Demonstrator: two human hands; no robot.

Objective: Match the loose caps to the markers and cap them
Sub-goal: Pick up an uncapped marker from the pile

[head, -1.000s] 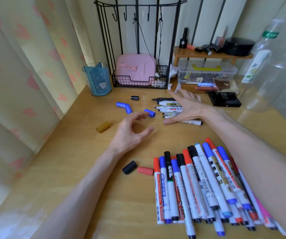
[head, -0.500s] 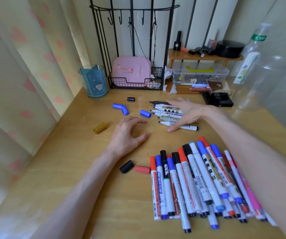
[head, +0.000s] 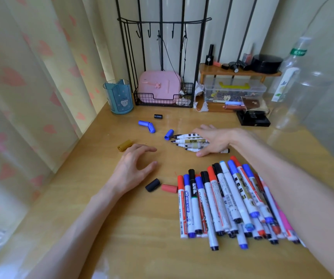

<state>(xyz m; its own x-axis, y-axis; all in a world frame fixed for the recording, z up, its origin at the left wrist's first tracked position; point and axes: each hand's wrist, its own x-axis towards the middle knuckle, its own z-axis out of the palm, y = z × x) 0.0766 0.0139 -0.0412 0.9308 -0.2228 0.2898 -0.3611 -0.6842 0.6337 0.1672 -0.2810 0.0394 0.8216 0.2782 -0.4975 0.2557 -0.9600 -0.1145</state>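
Resting our right fingers (head: 204,130) flat on the uncapped markers (head: 190,141) mid-tabletop, left fingers (head: 146,149) spread and empty nearby, we risk rolling them into the blue cap (head: 169,134) or smudging ink on skin.

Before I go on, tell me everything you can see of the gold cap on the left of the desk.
The gold cap is a short mustard-gold tube, plastic by its look, on no marker. It lies on its side on the wooden desk, toward the curtain, apart from the other loose caps. The left hand, fingers spread and bent, is just right of it; whether a fingertip touches it cannot be told.
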